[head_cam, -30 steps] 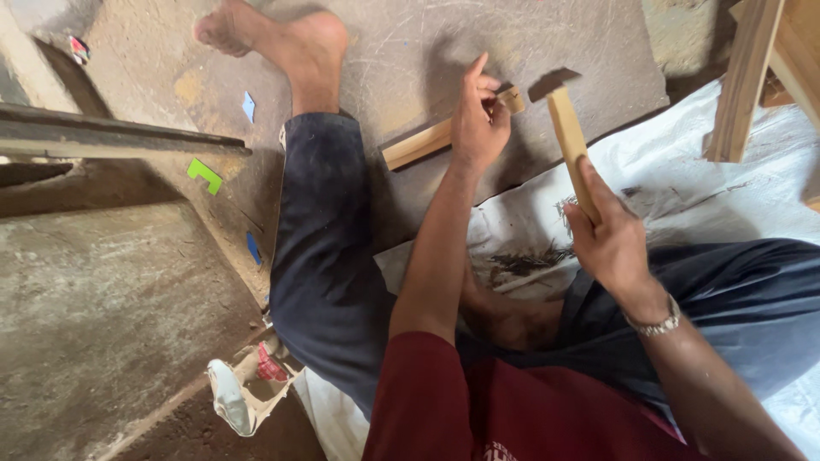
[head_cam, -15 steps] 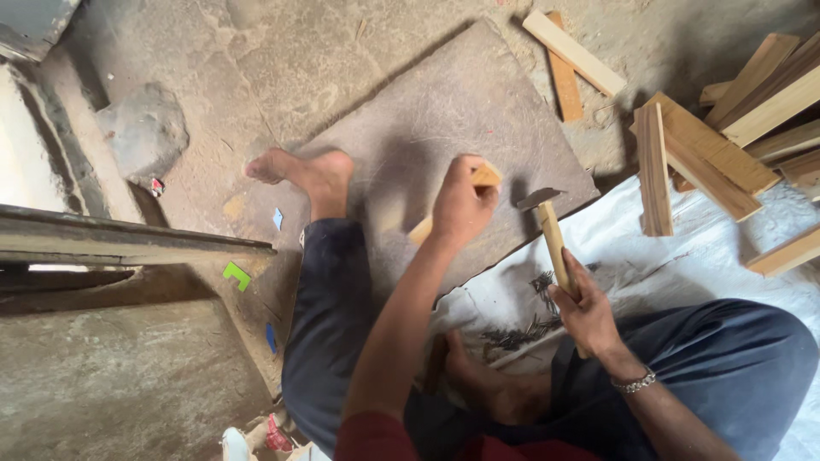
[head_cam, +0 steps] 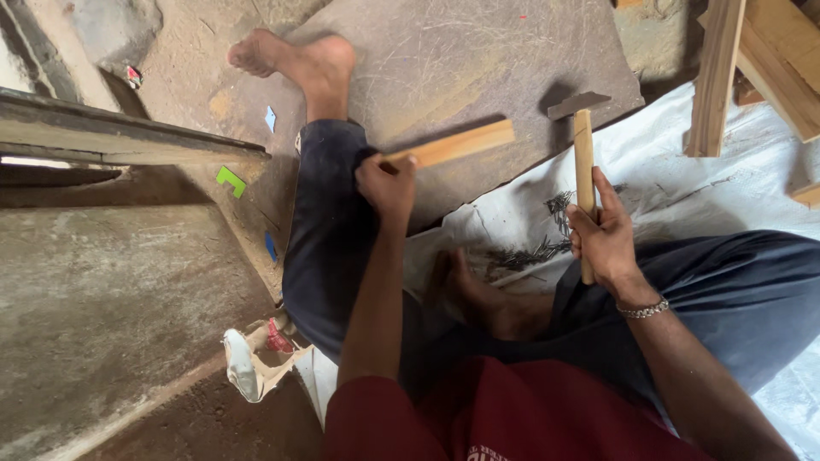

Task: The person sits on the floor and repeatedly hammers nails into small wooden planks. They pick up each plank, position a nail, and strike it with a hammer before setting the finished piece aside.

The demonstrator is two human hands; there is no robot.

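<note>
while seated on the ground with one leg stretched out over a grey board (head_cam: 478, 60), left hand (head_cam: 386, 183) closed around the near end of a short wooden strip (head_cam: 453, 145), holding it flat-ish above the board with its far end pointing away to the right. right hand (head_cam: 605, 239) wrapped tight around the wooden handle of a hammer (head_cam: 583, 154), handle upright, dark metal head at the top, just over the board's right edge. hammer well apart from the strip, not touching it. silver bracelet (head_cam: 645, 309) on the right wrist. between the hands and a little nearer, a scatter of dark nails (head_cam: 538, 248) on a white sheet (head_cam: 683, 188), just beside a tucked-in bare foot (head_cam: 457, 282). other bare foot (head_cam: 299, 60) resting on the board's far left corner. stacked wooden planks (head_cam: 769, 60) at the upper right, one leaning across the sheet. small green scrap (head_cam: 229, 180) on the dirt floor to the left, near a long dark beam (head_cam: 120, 137).
</note>
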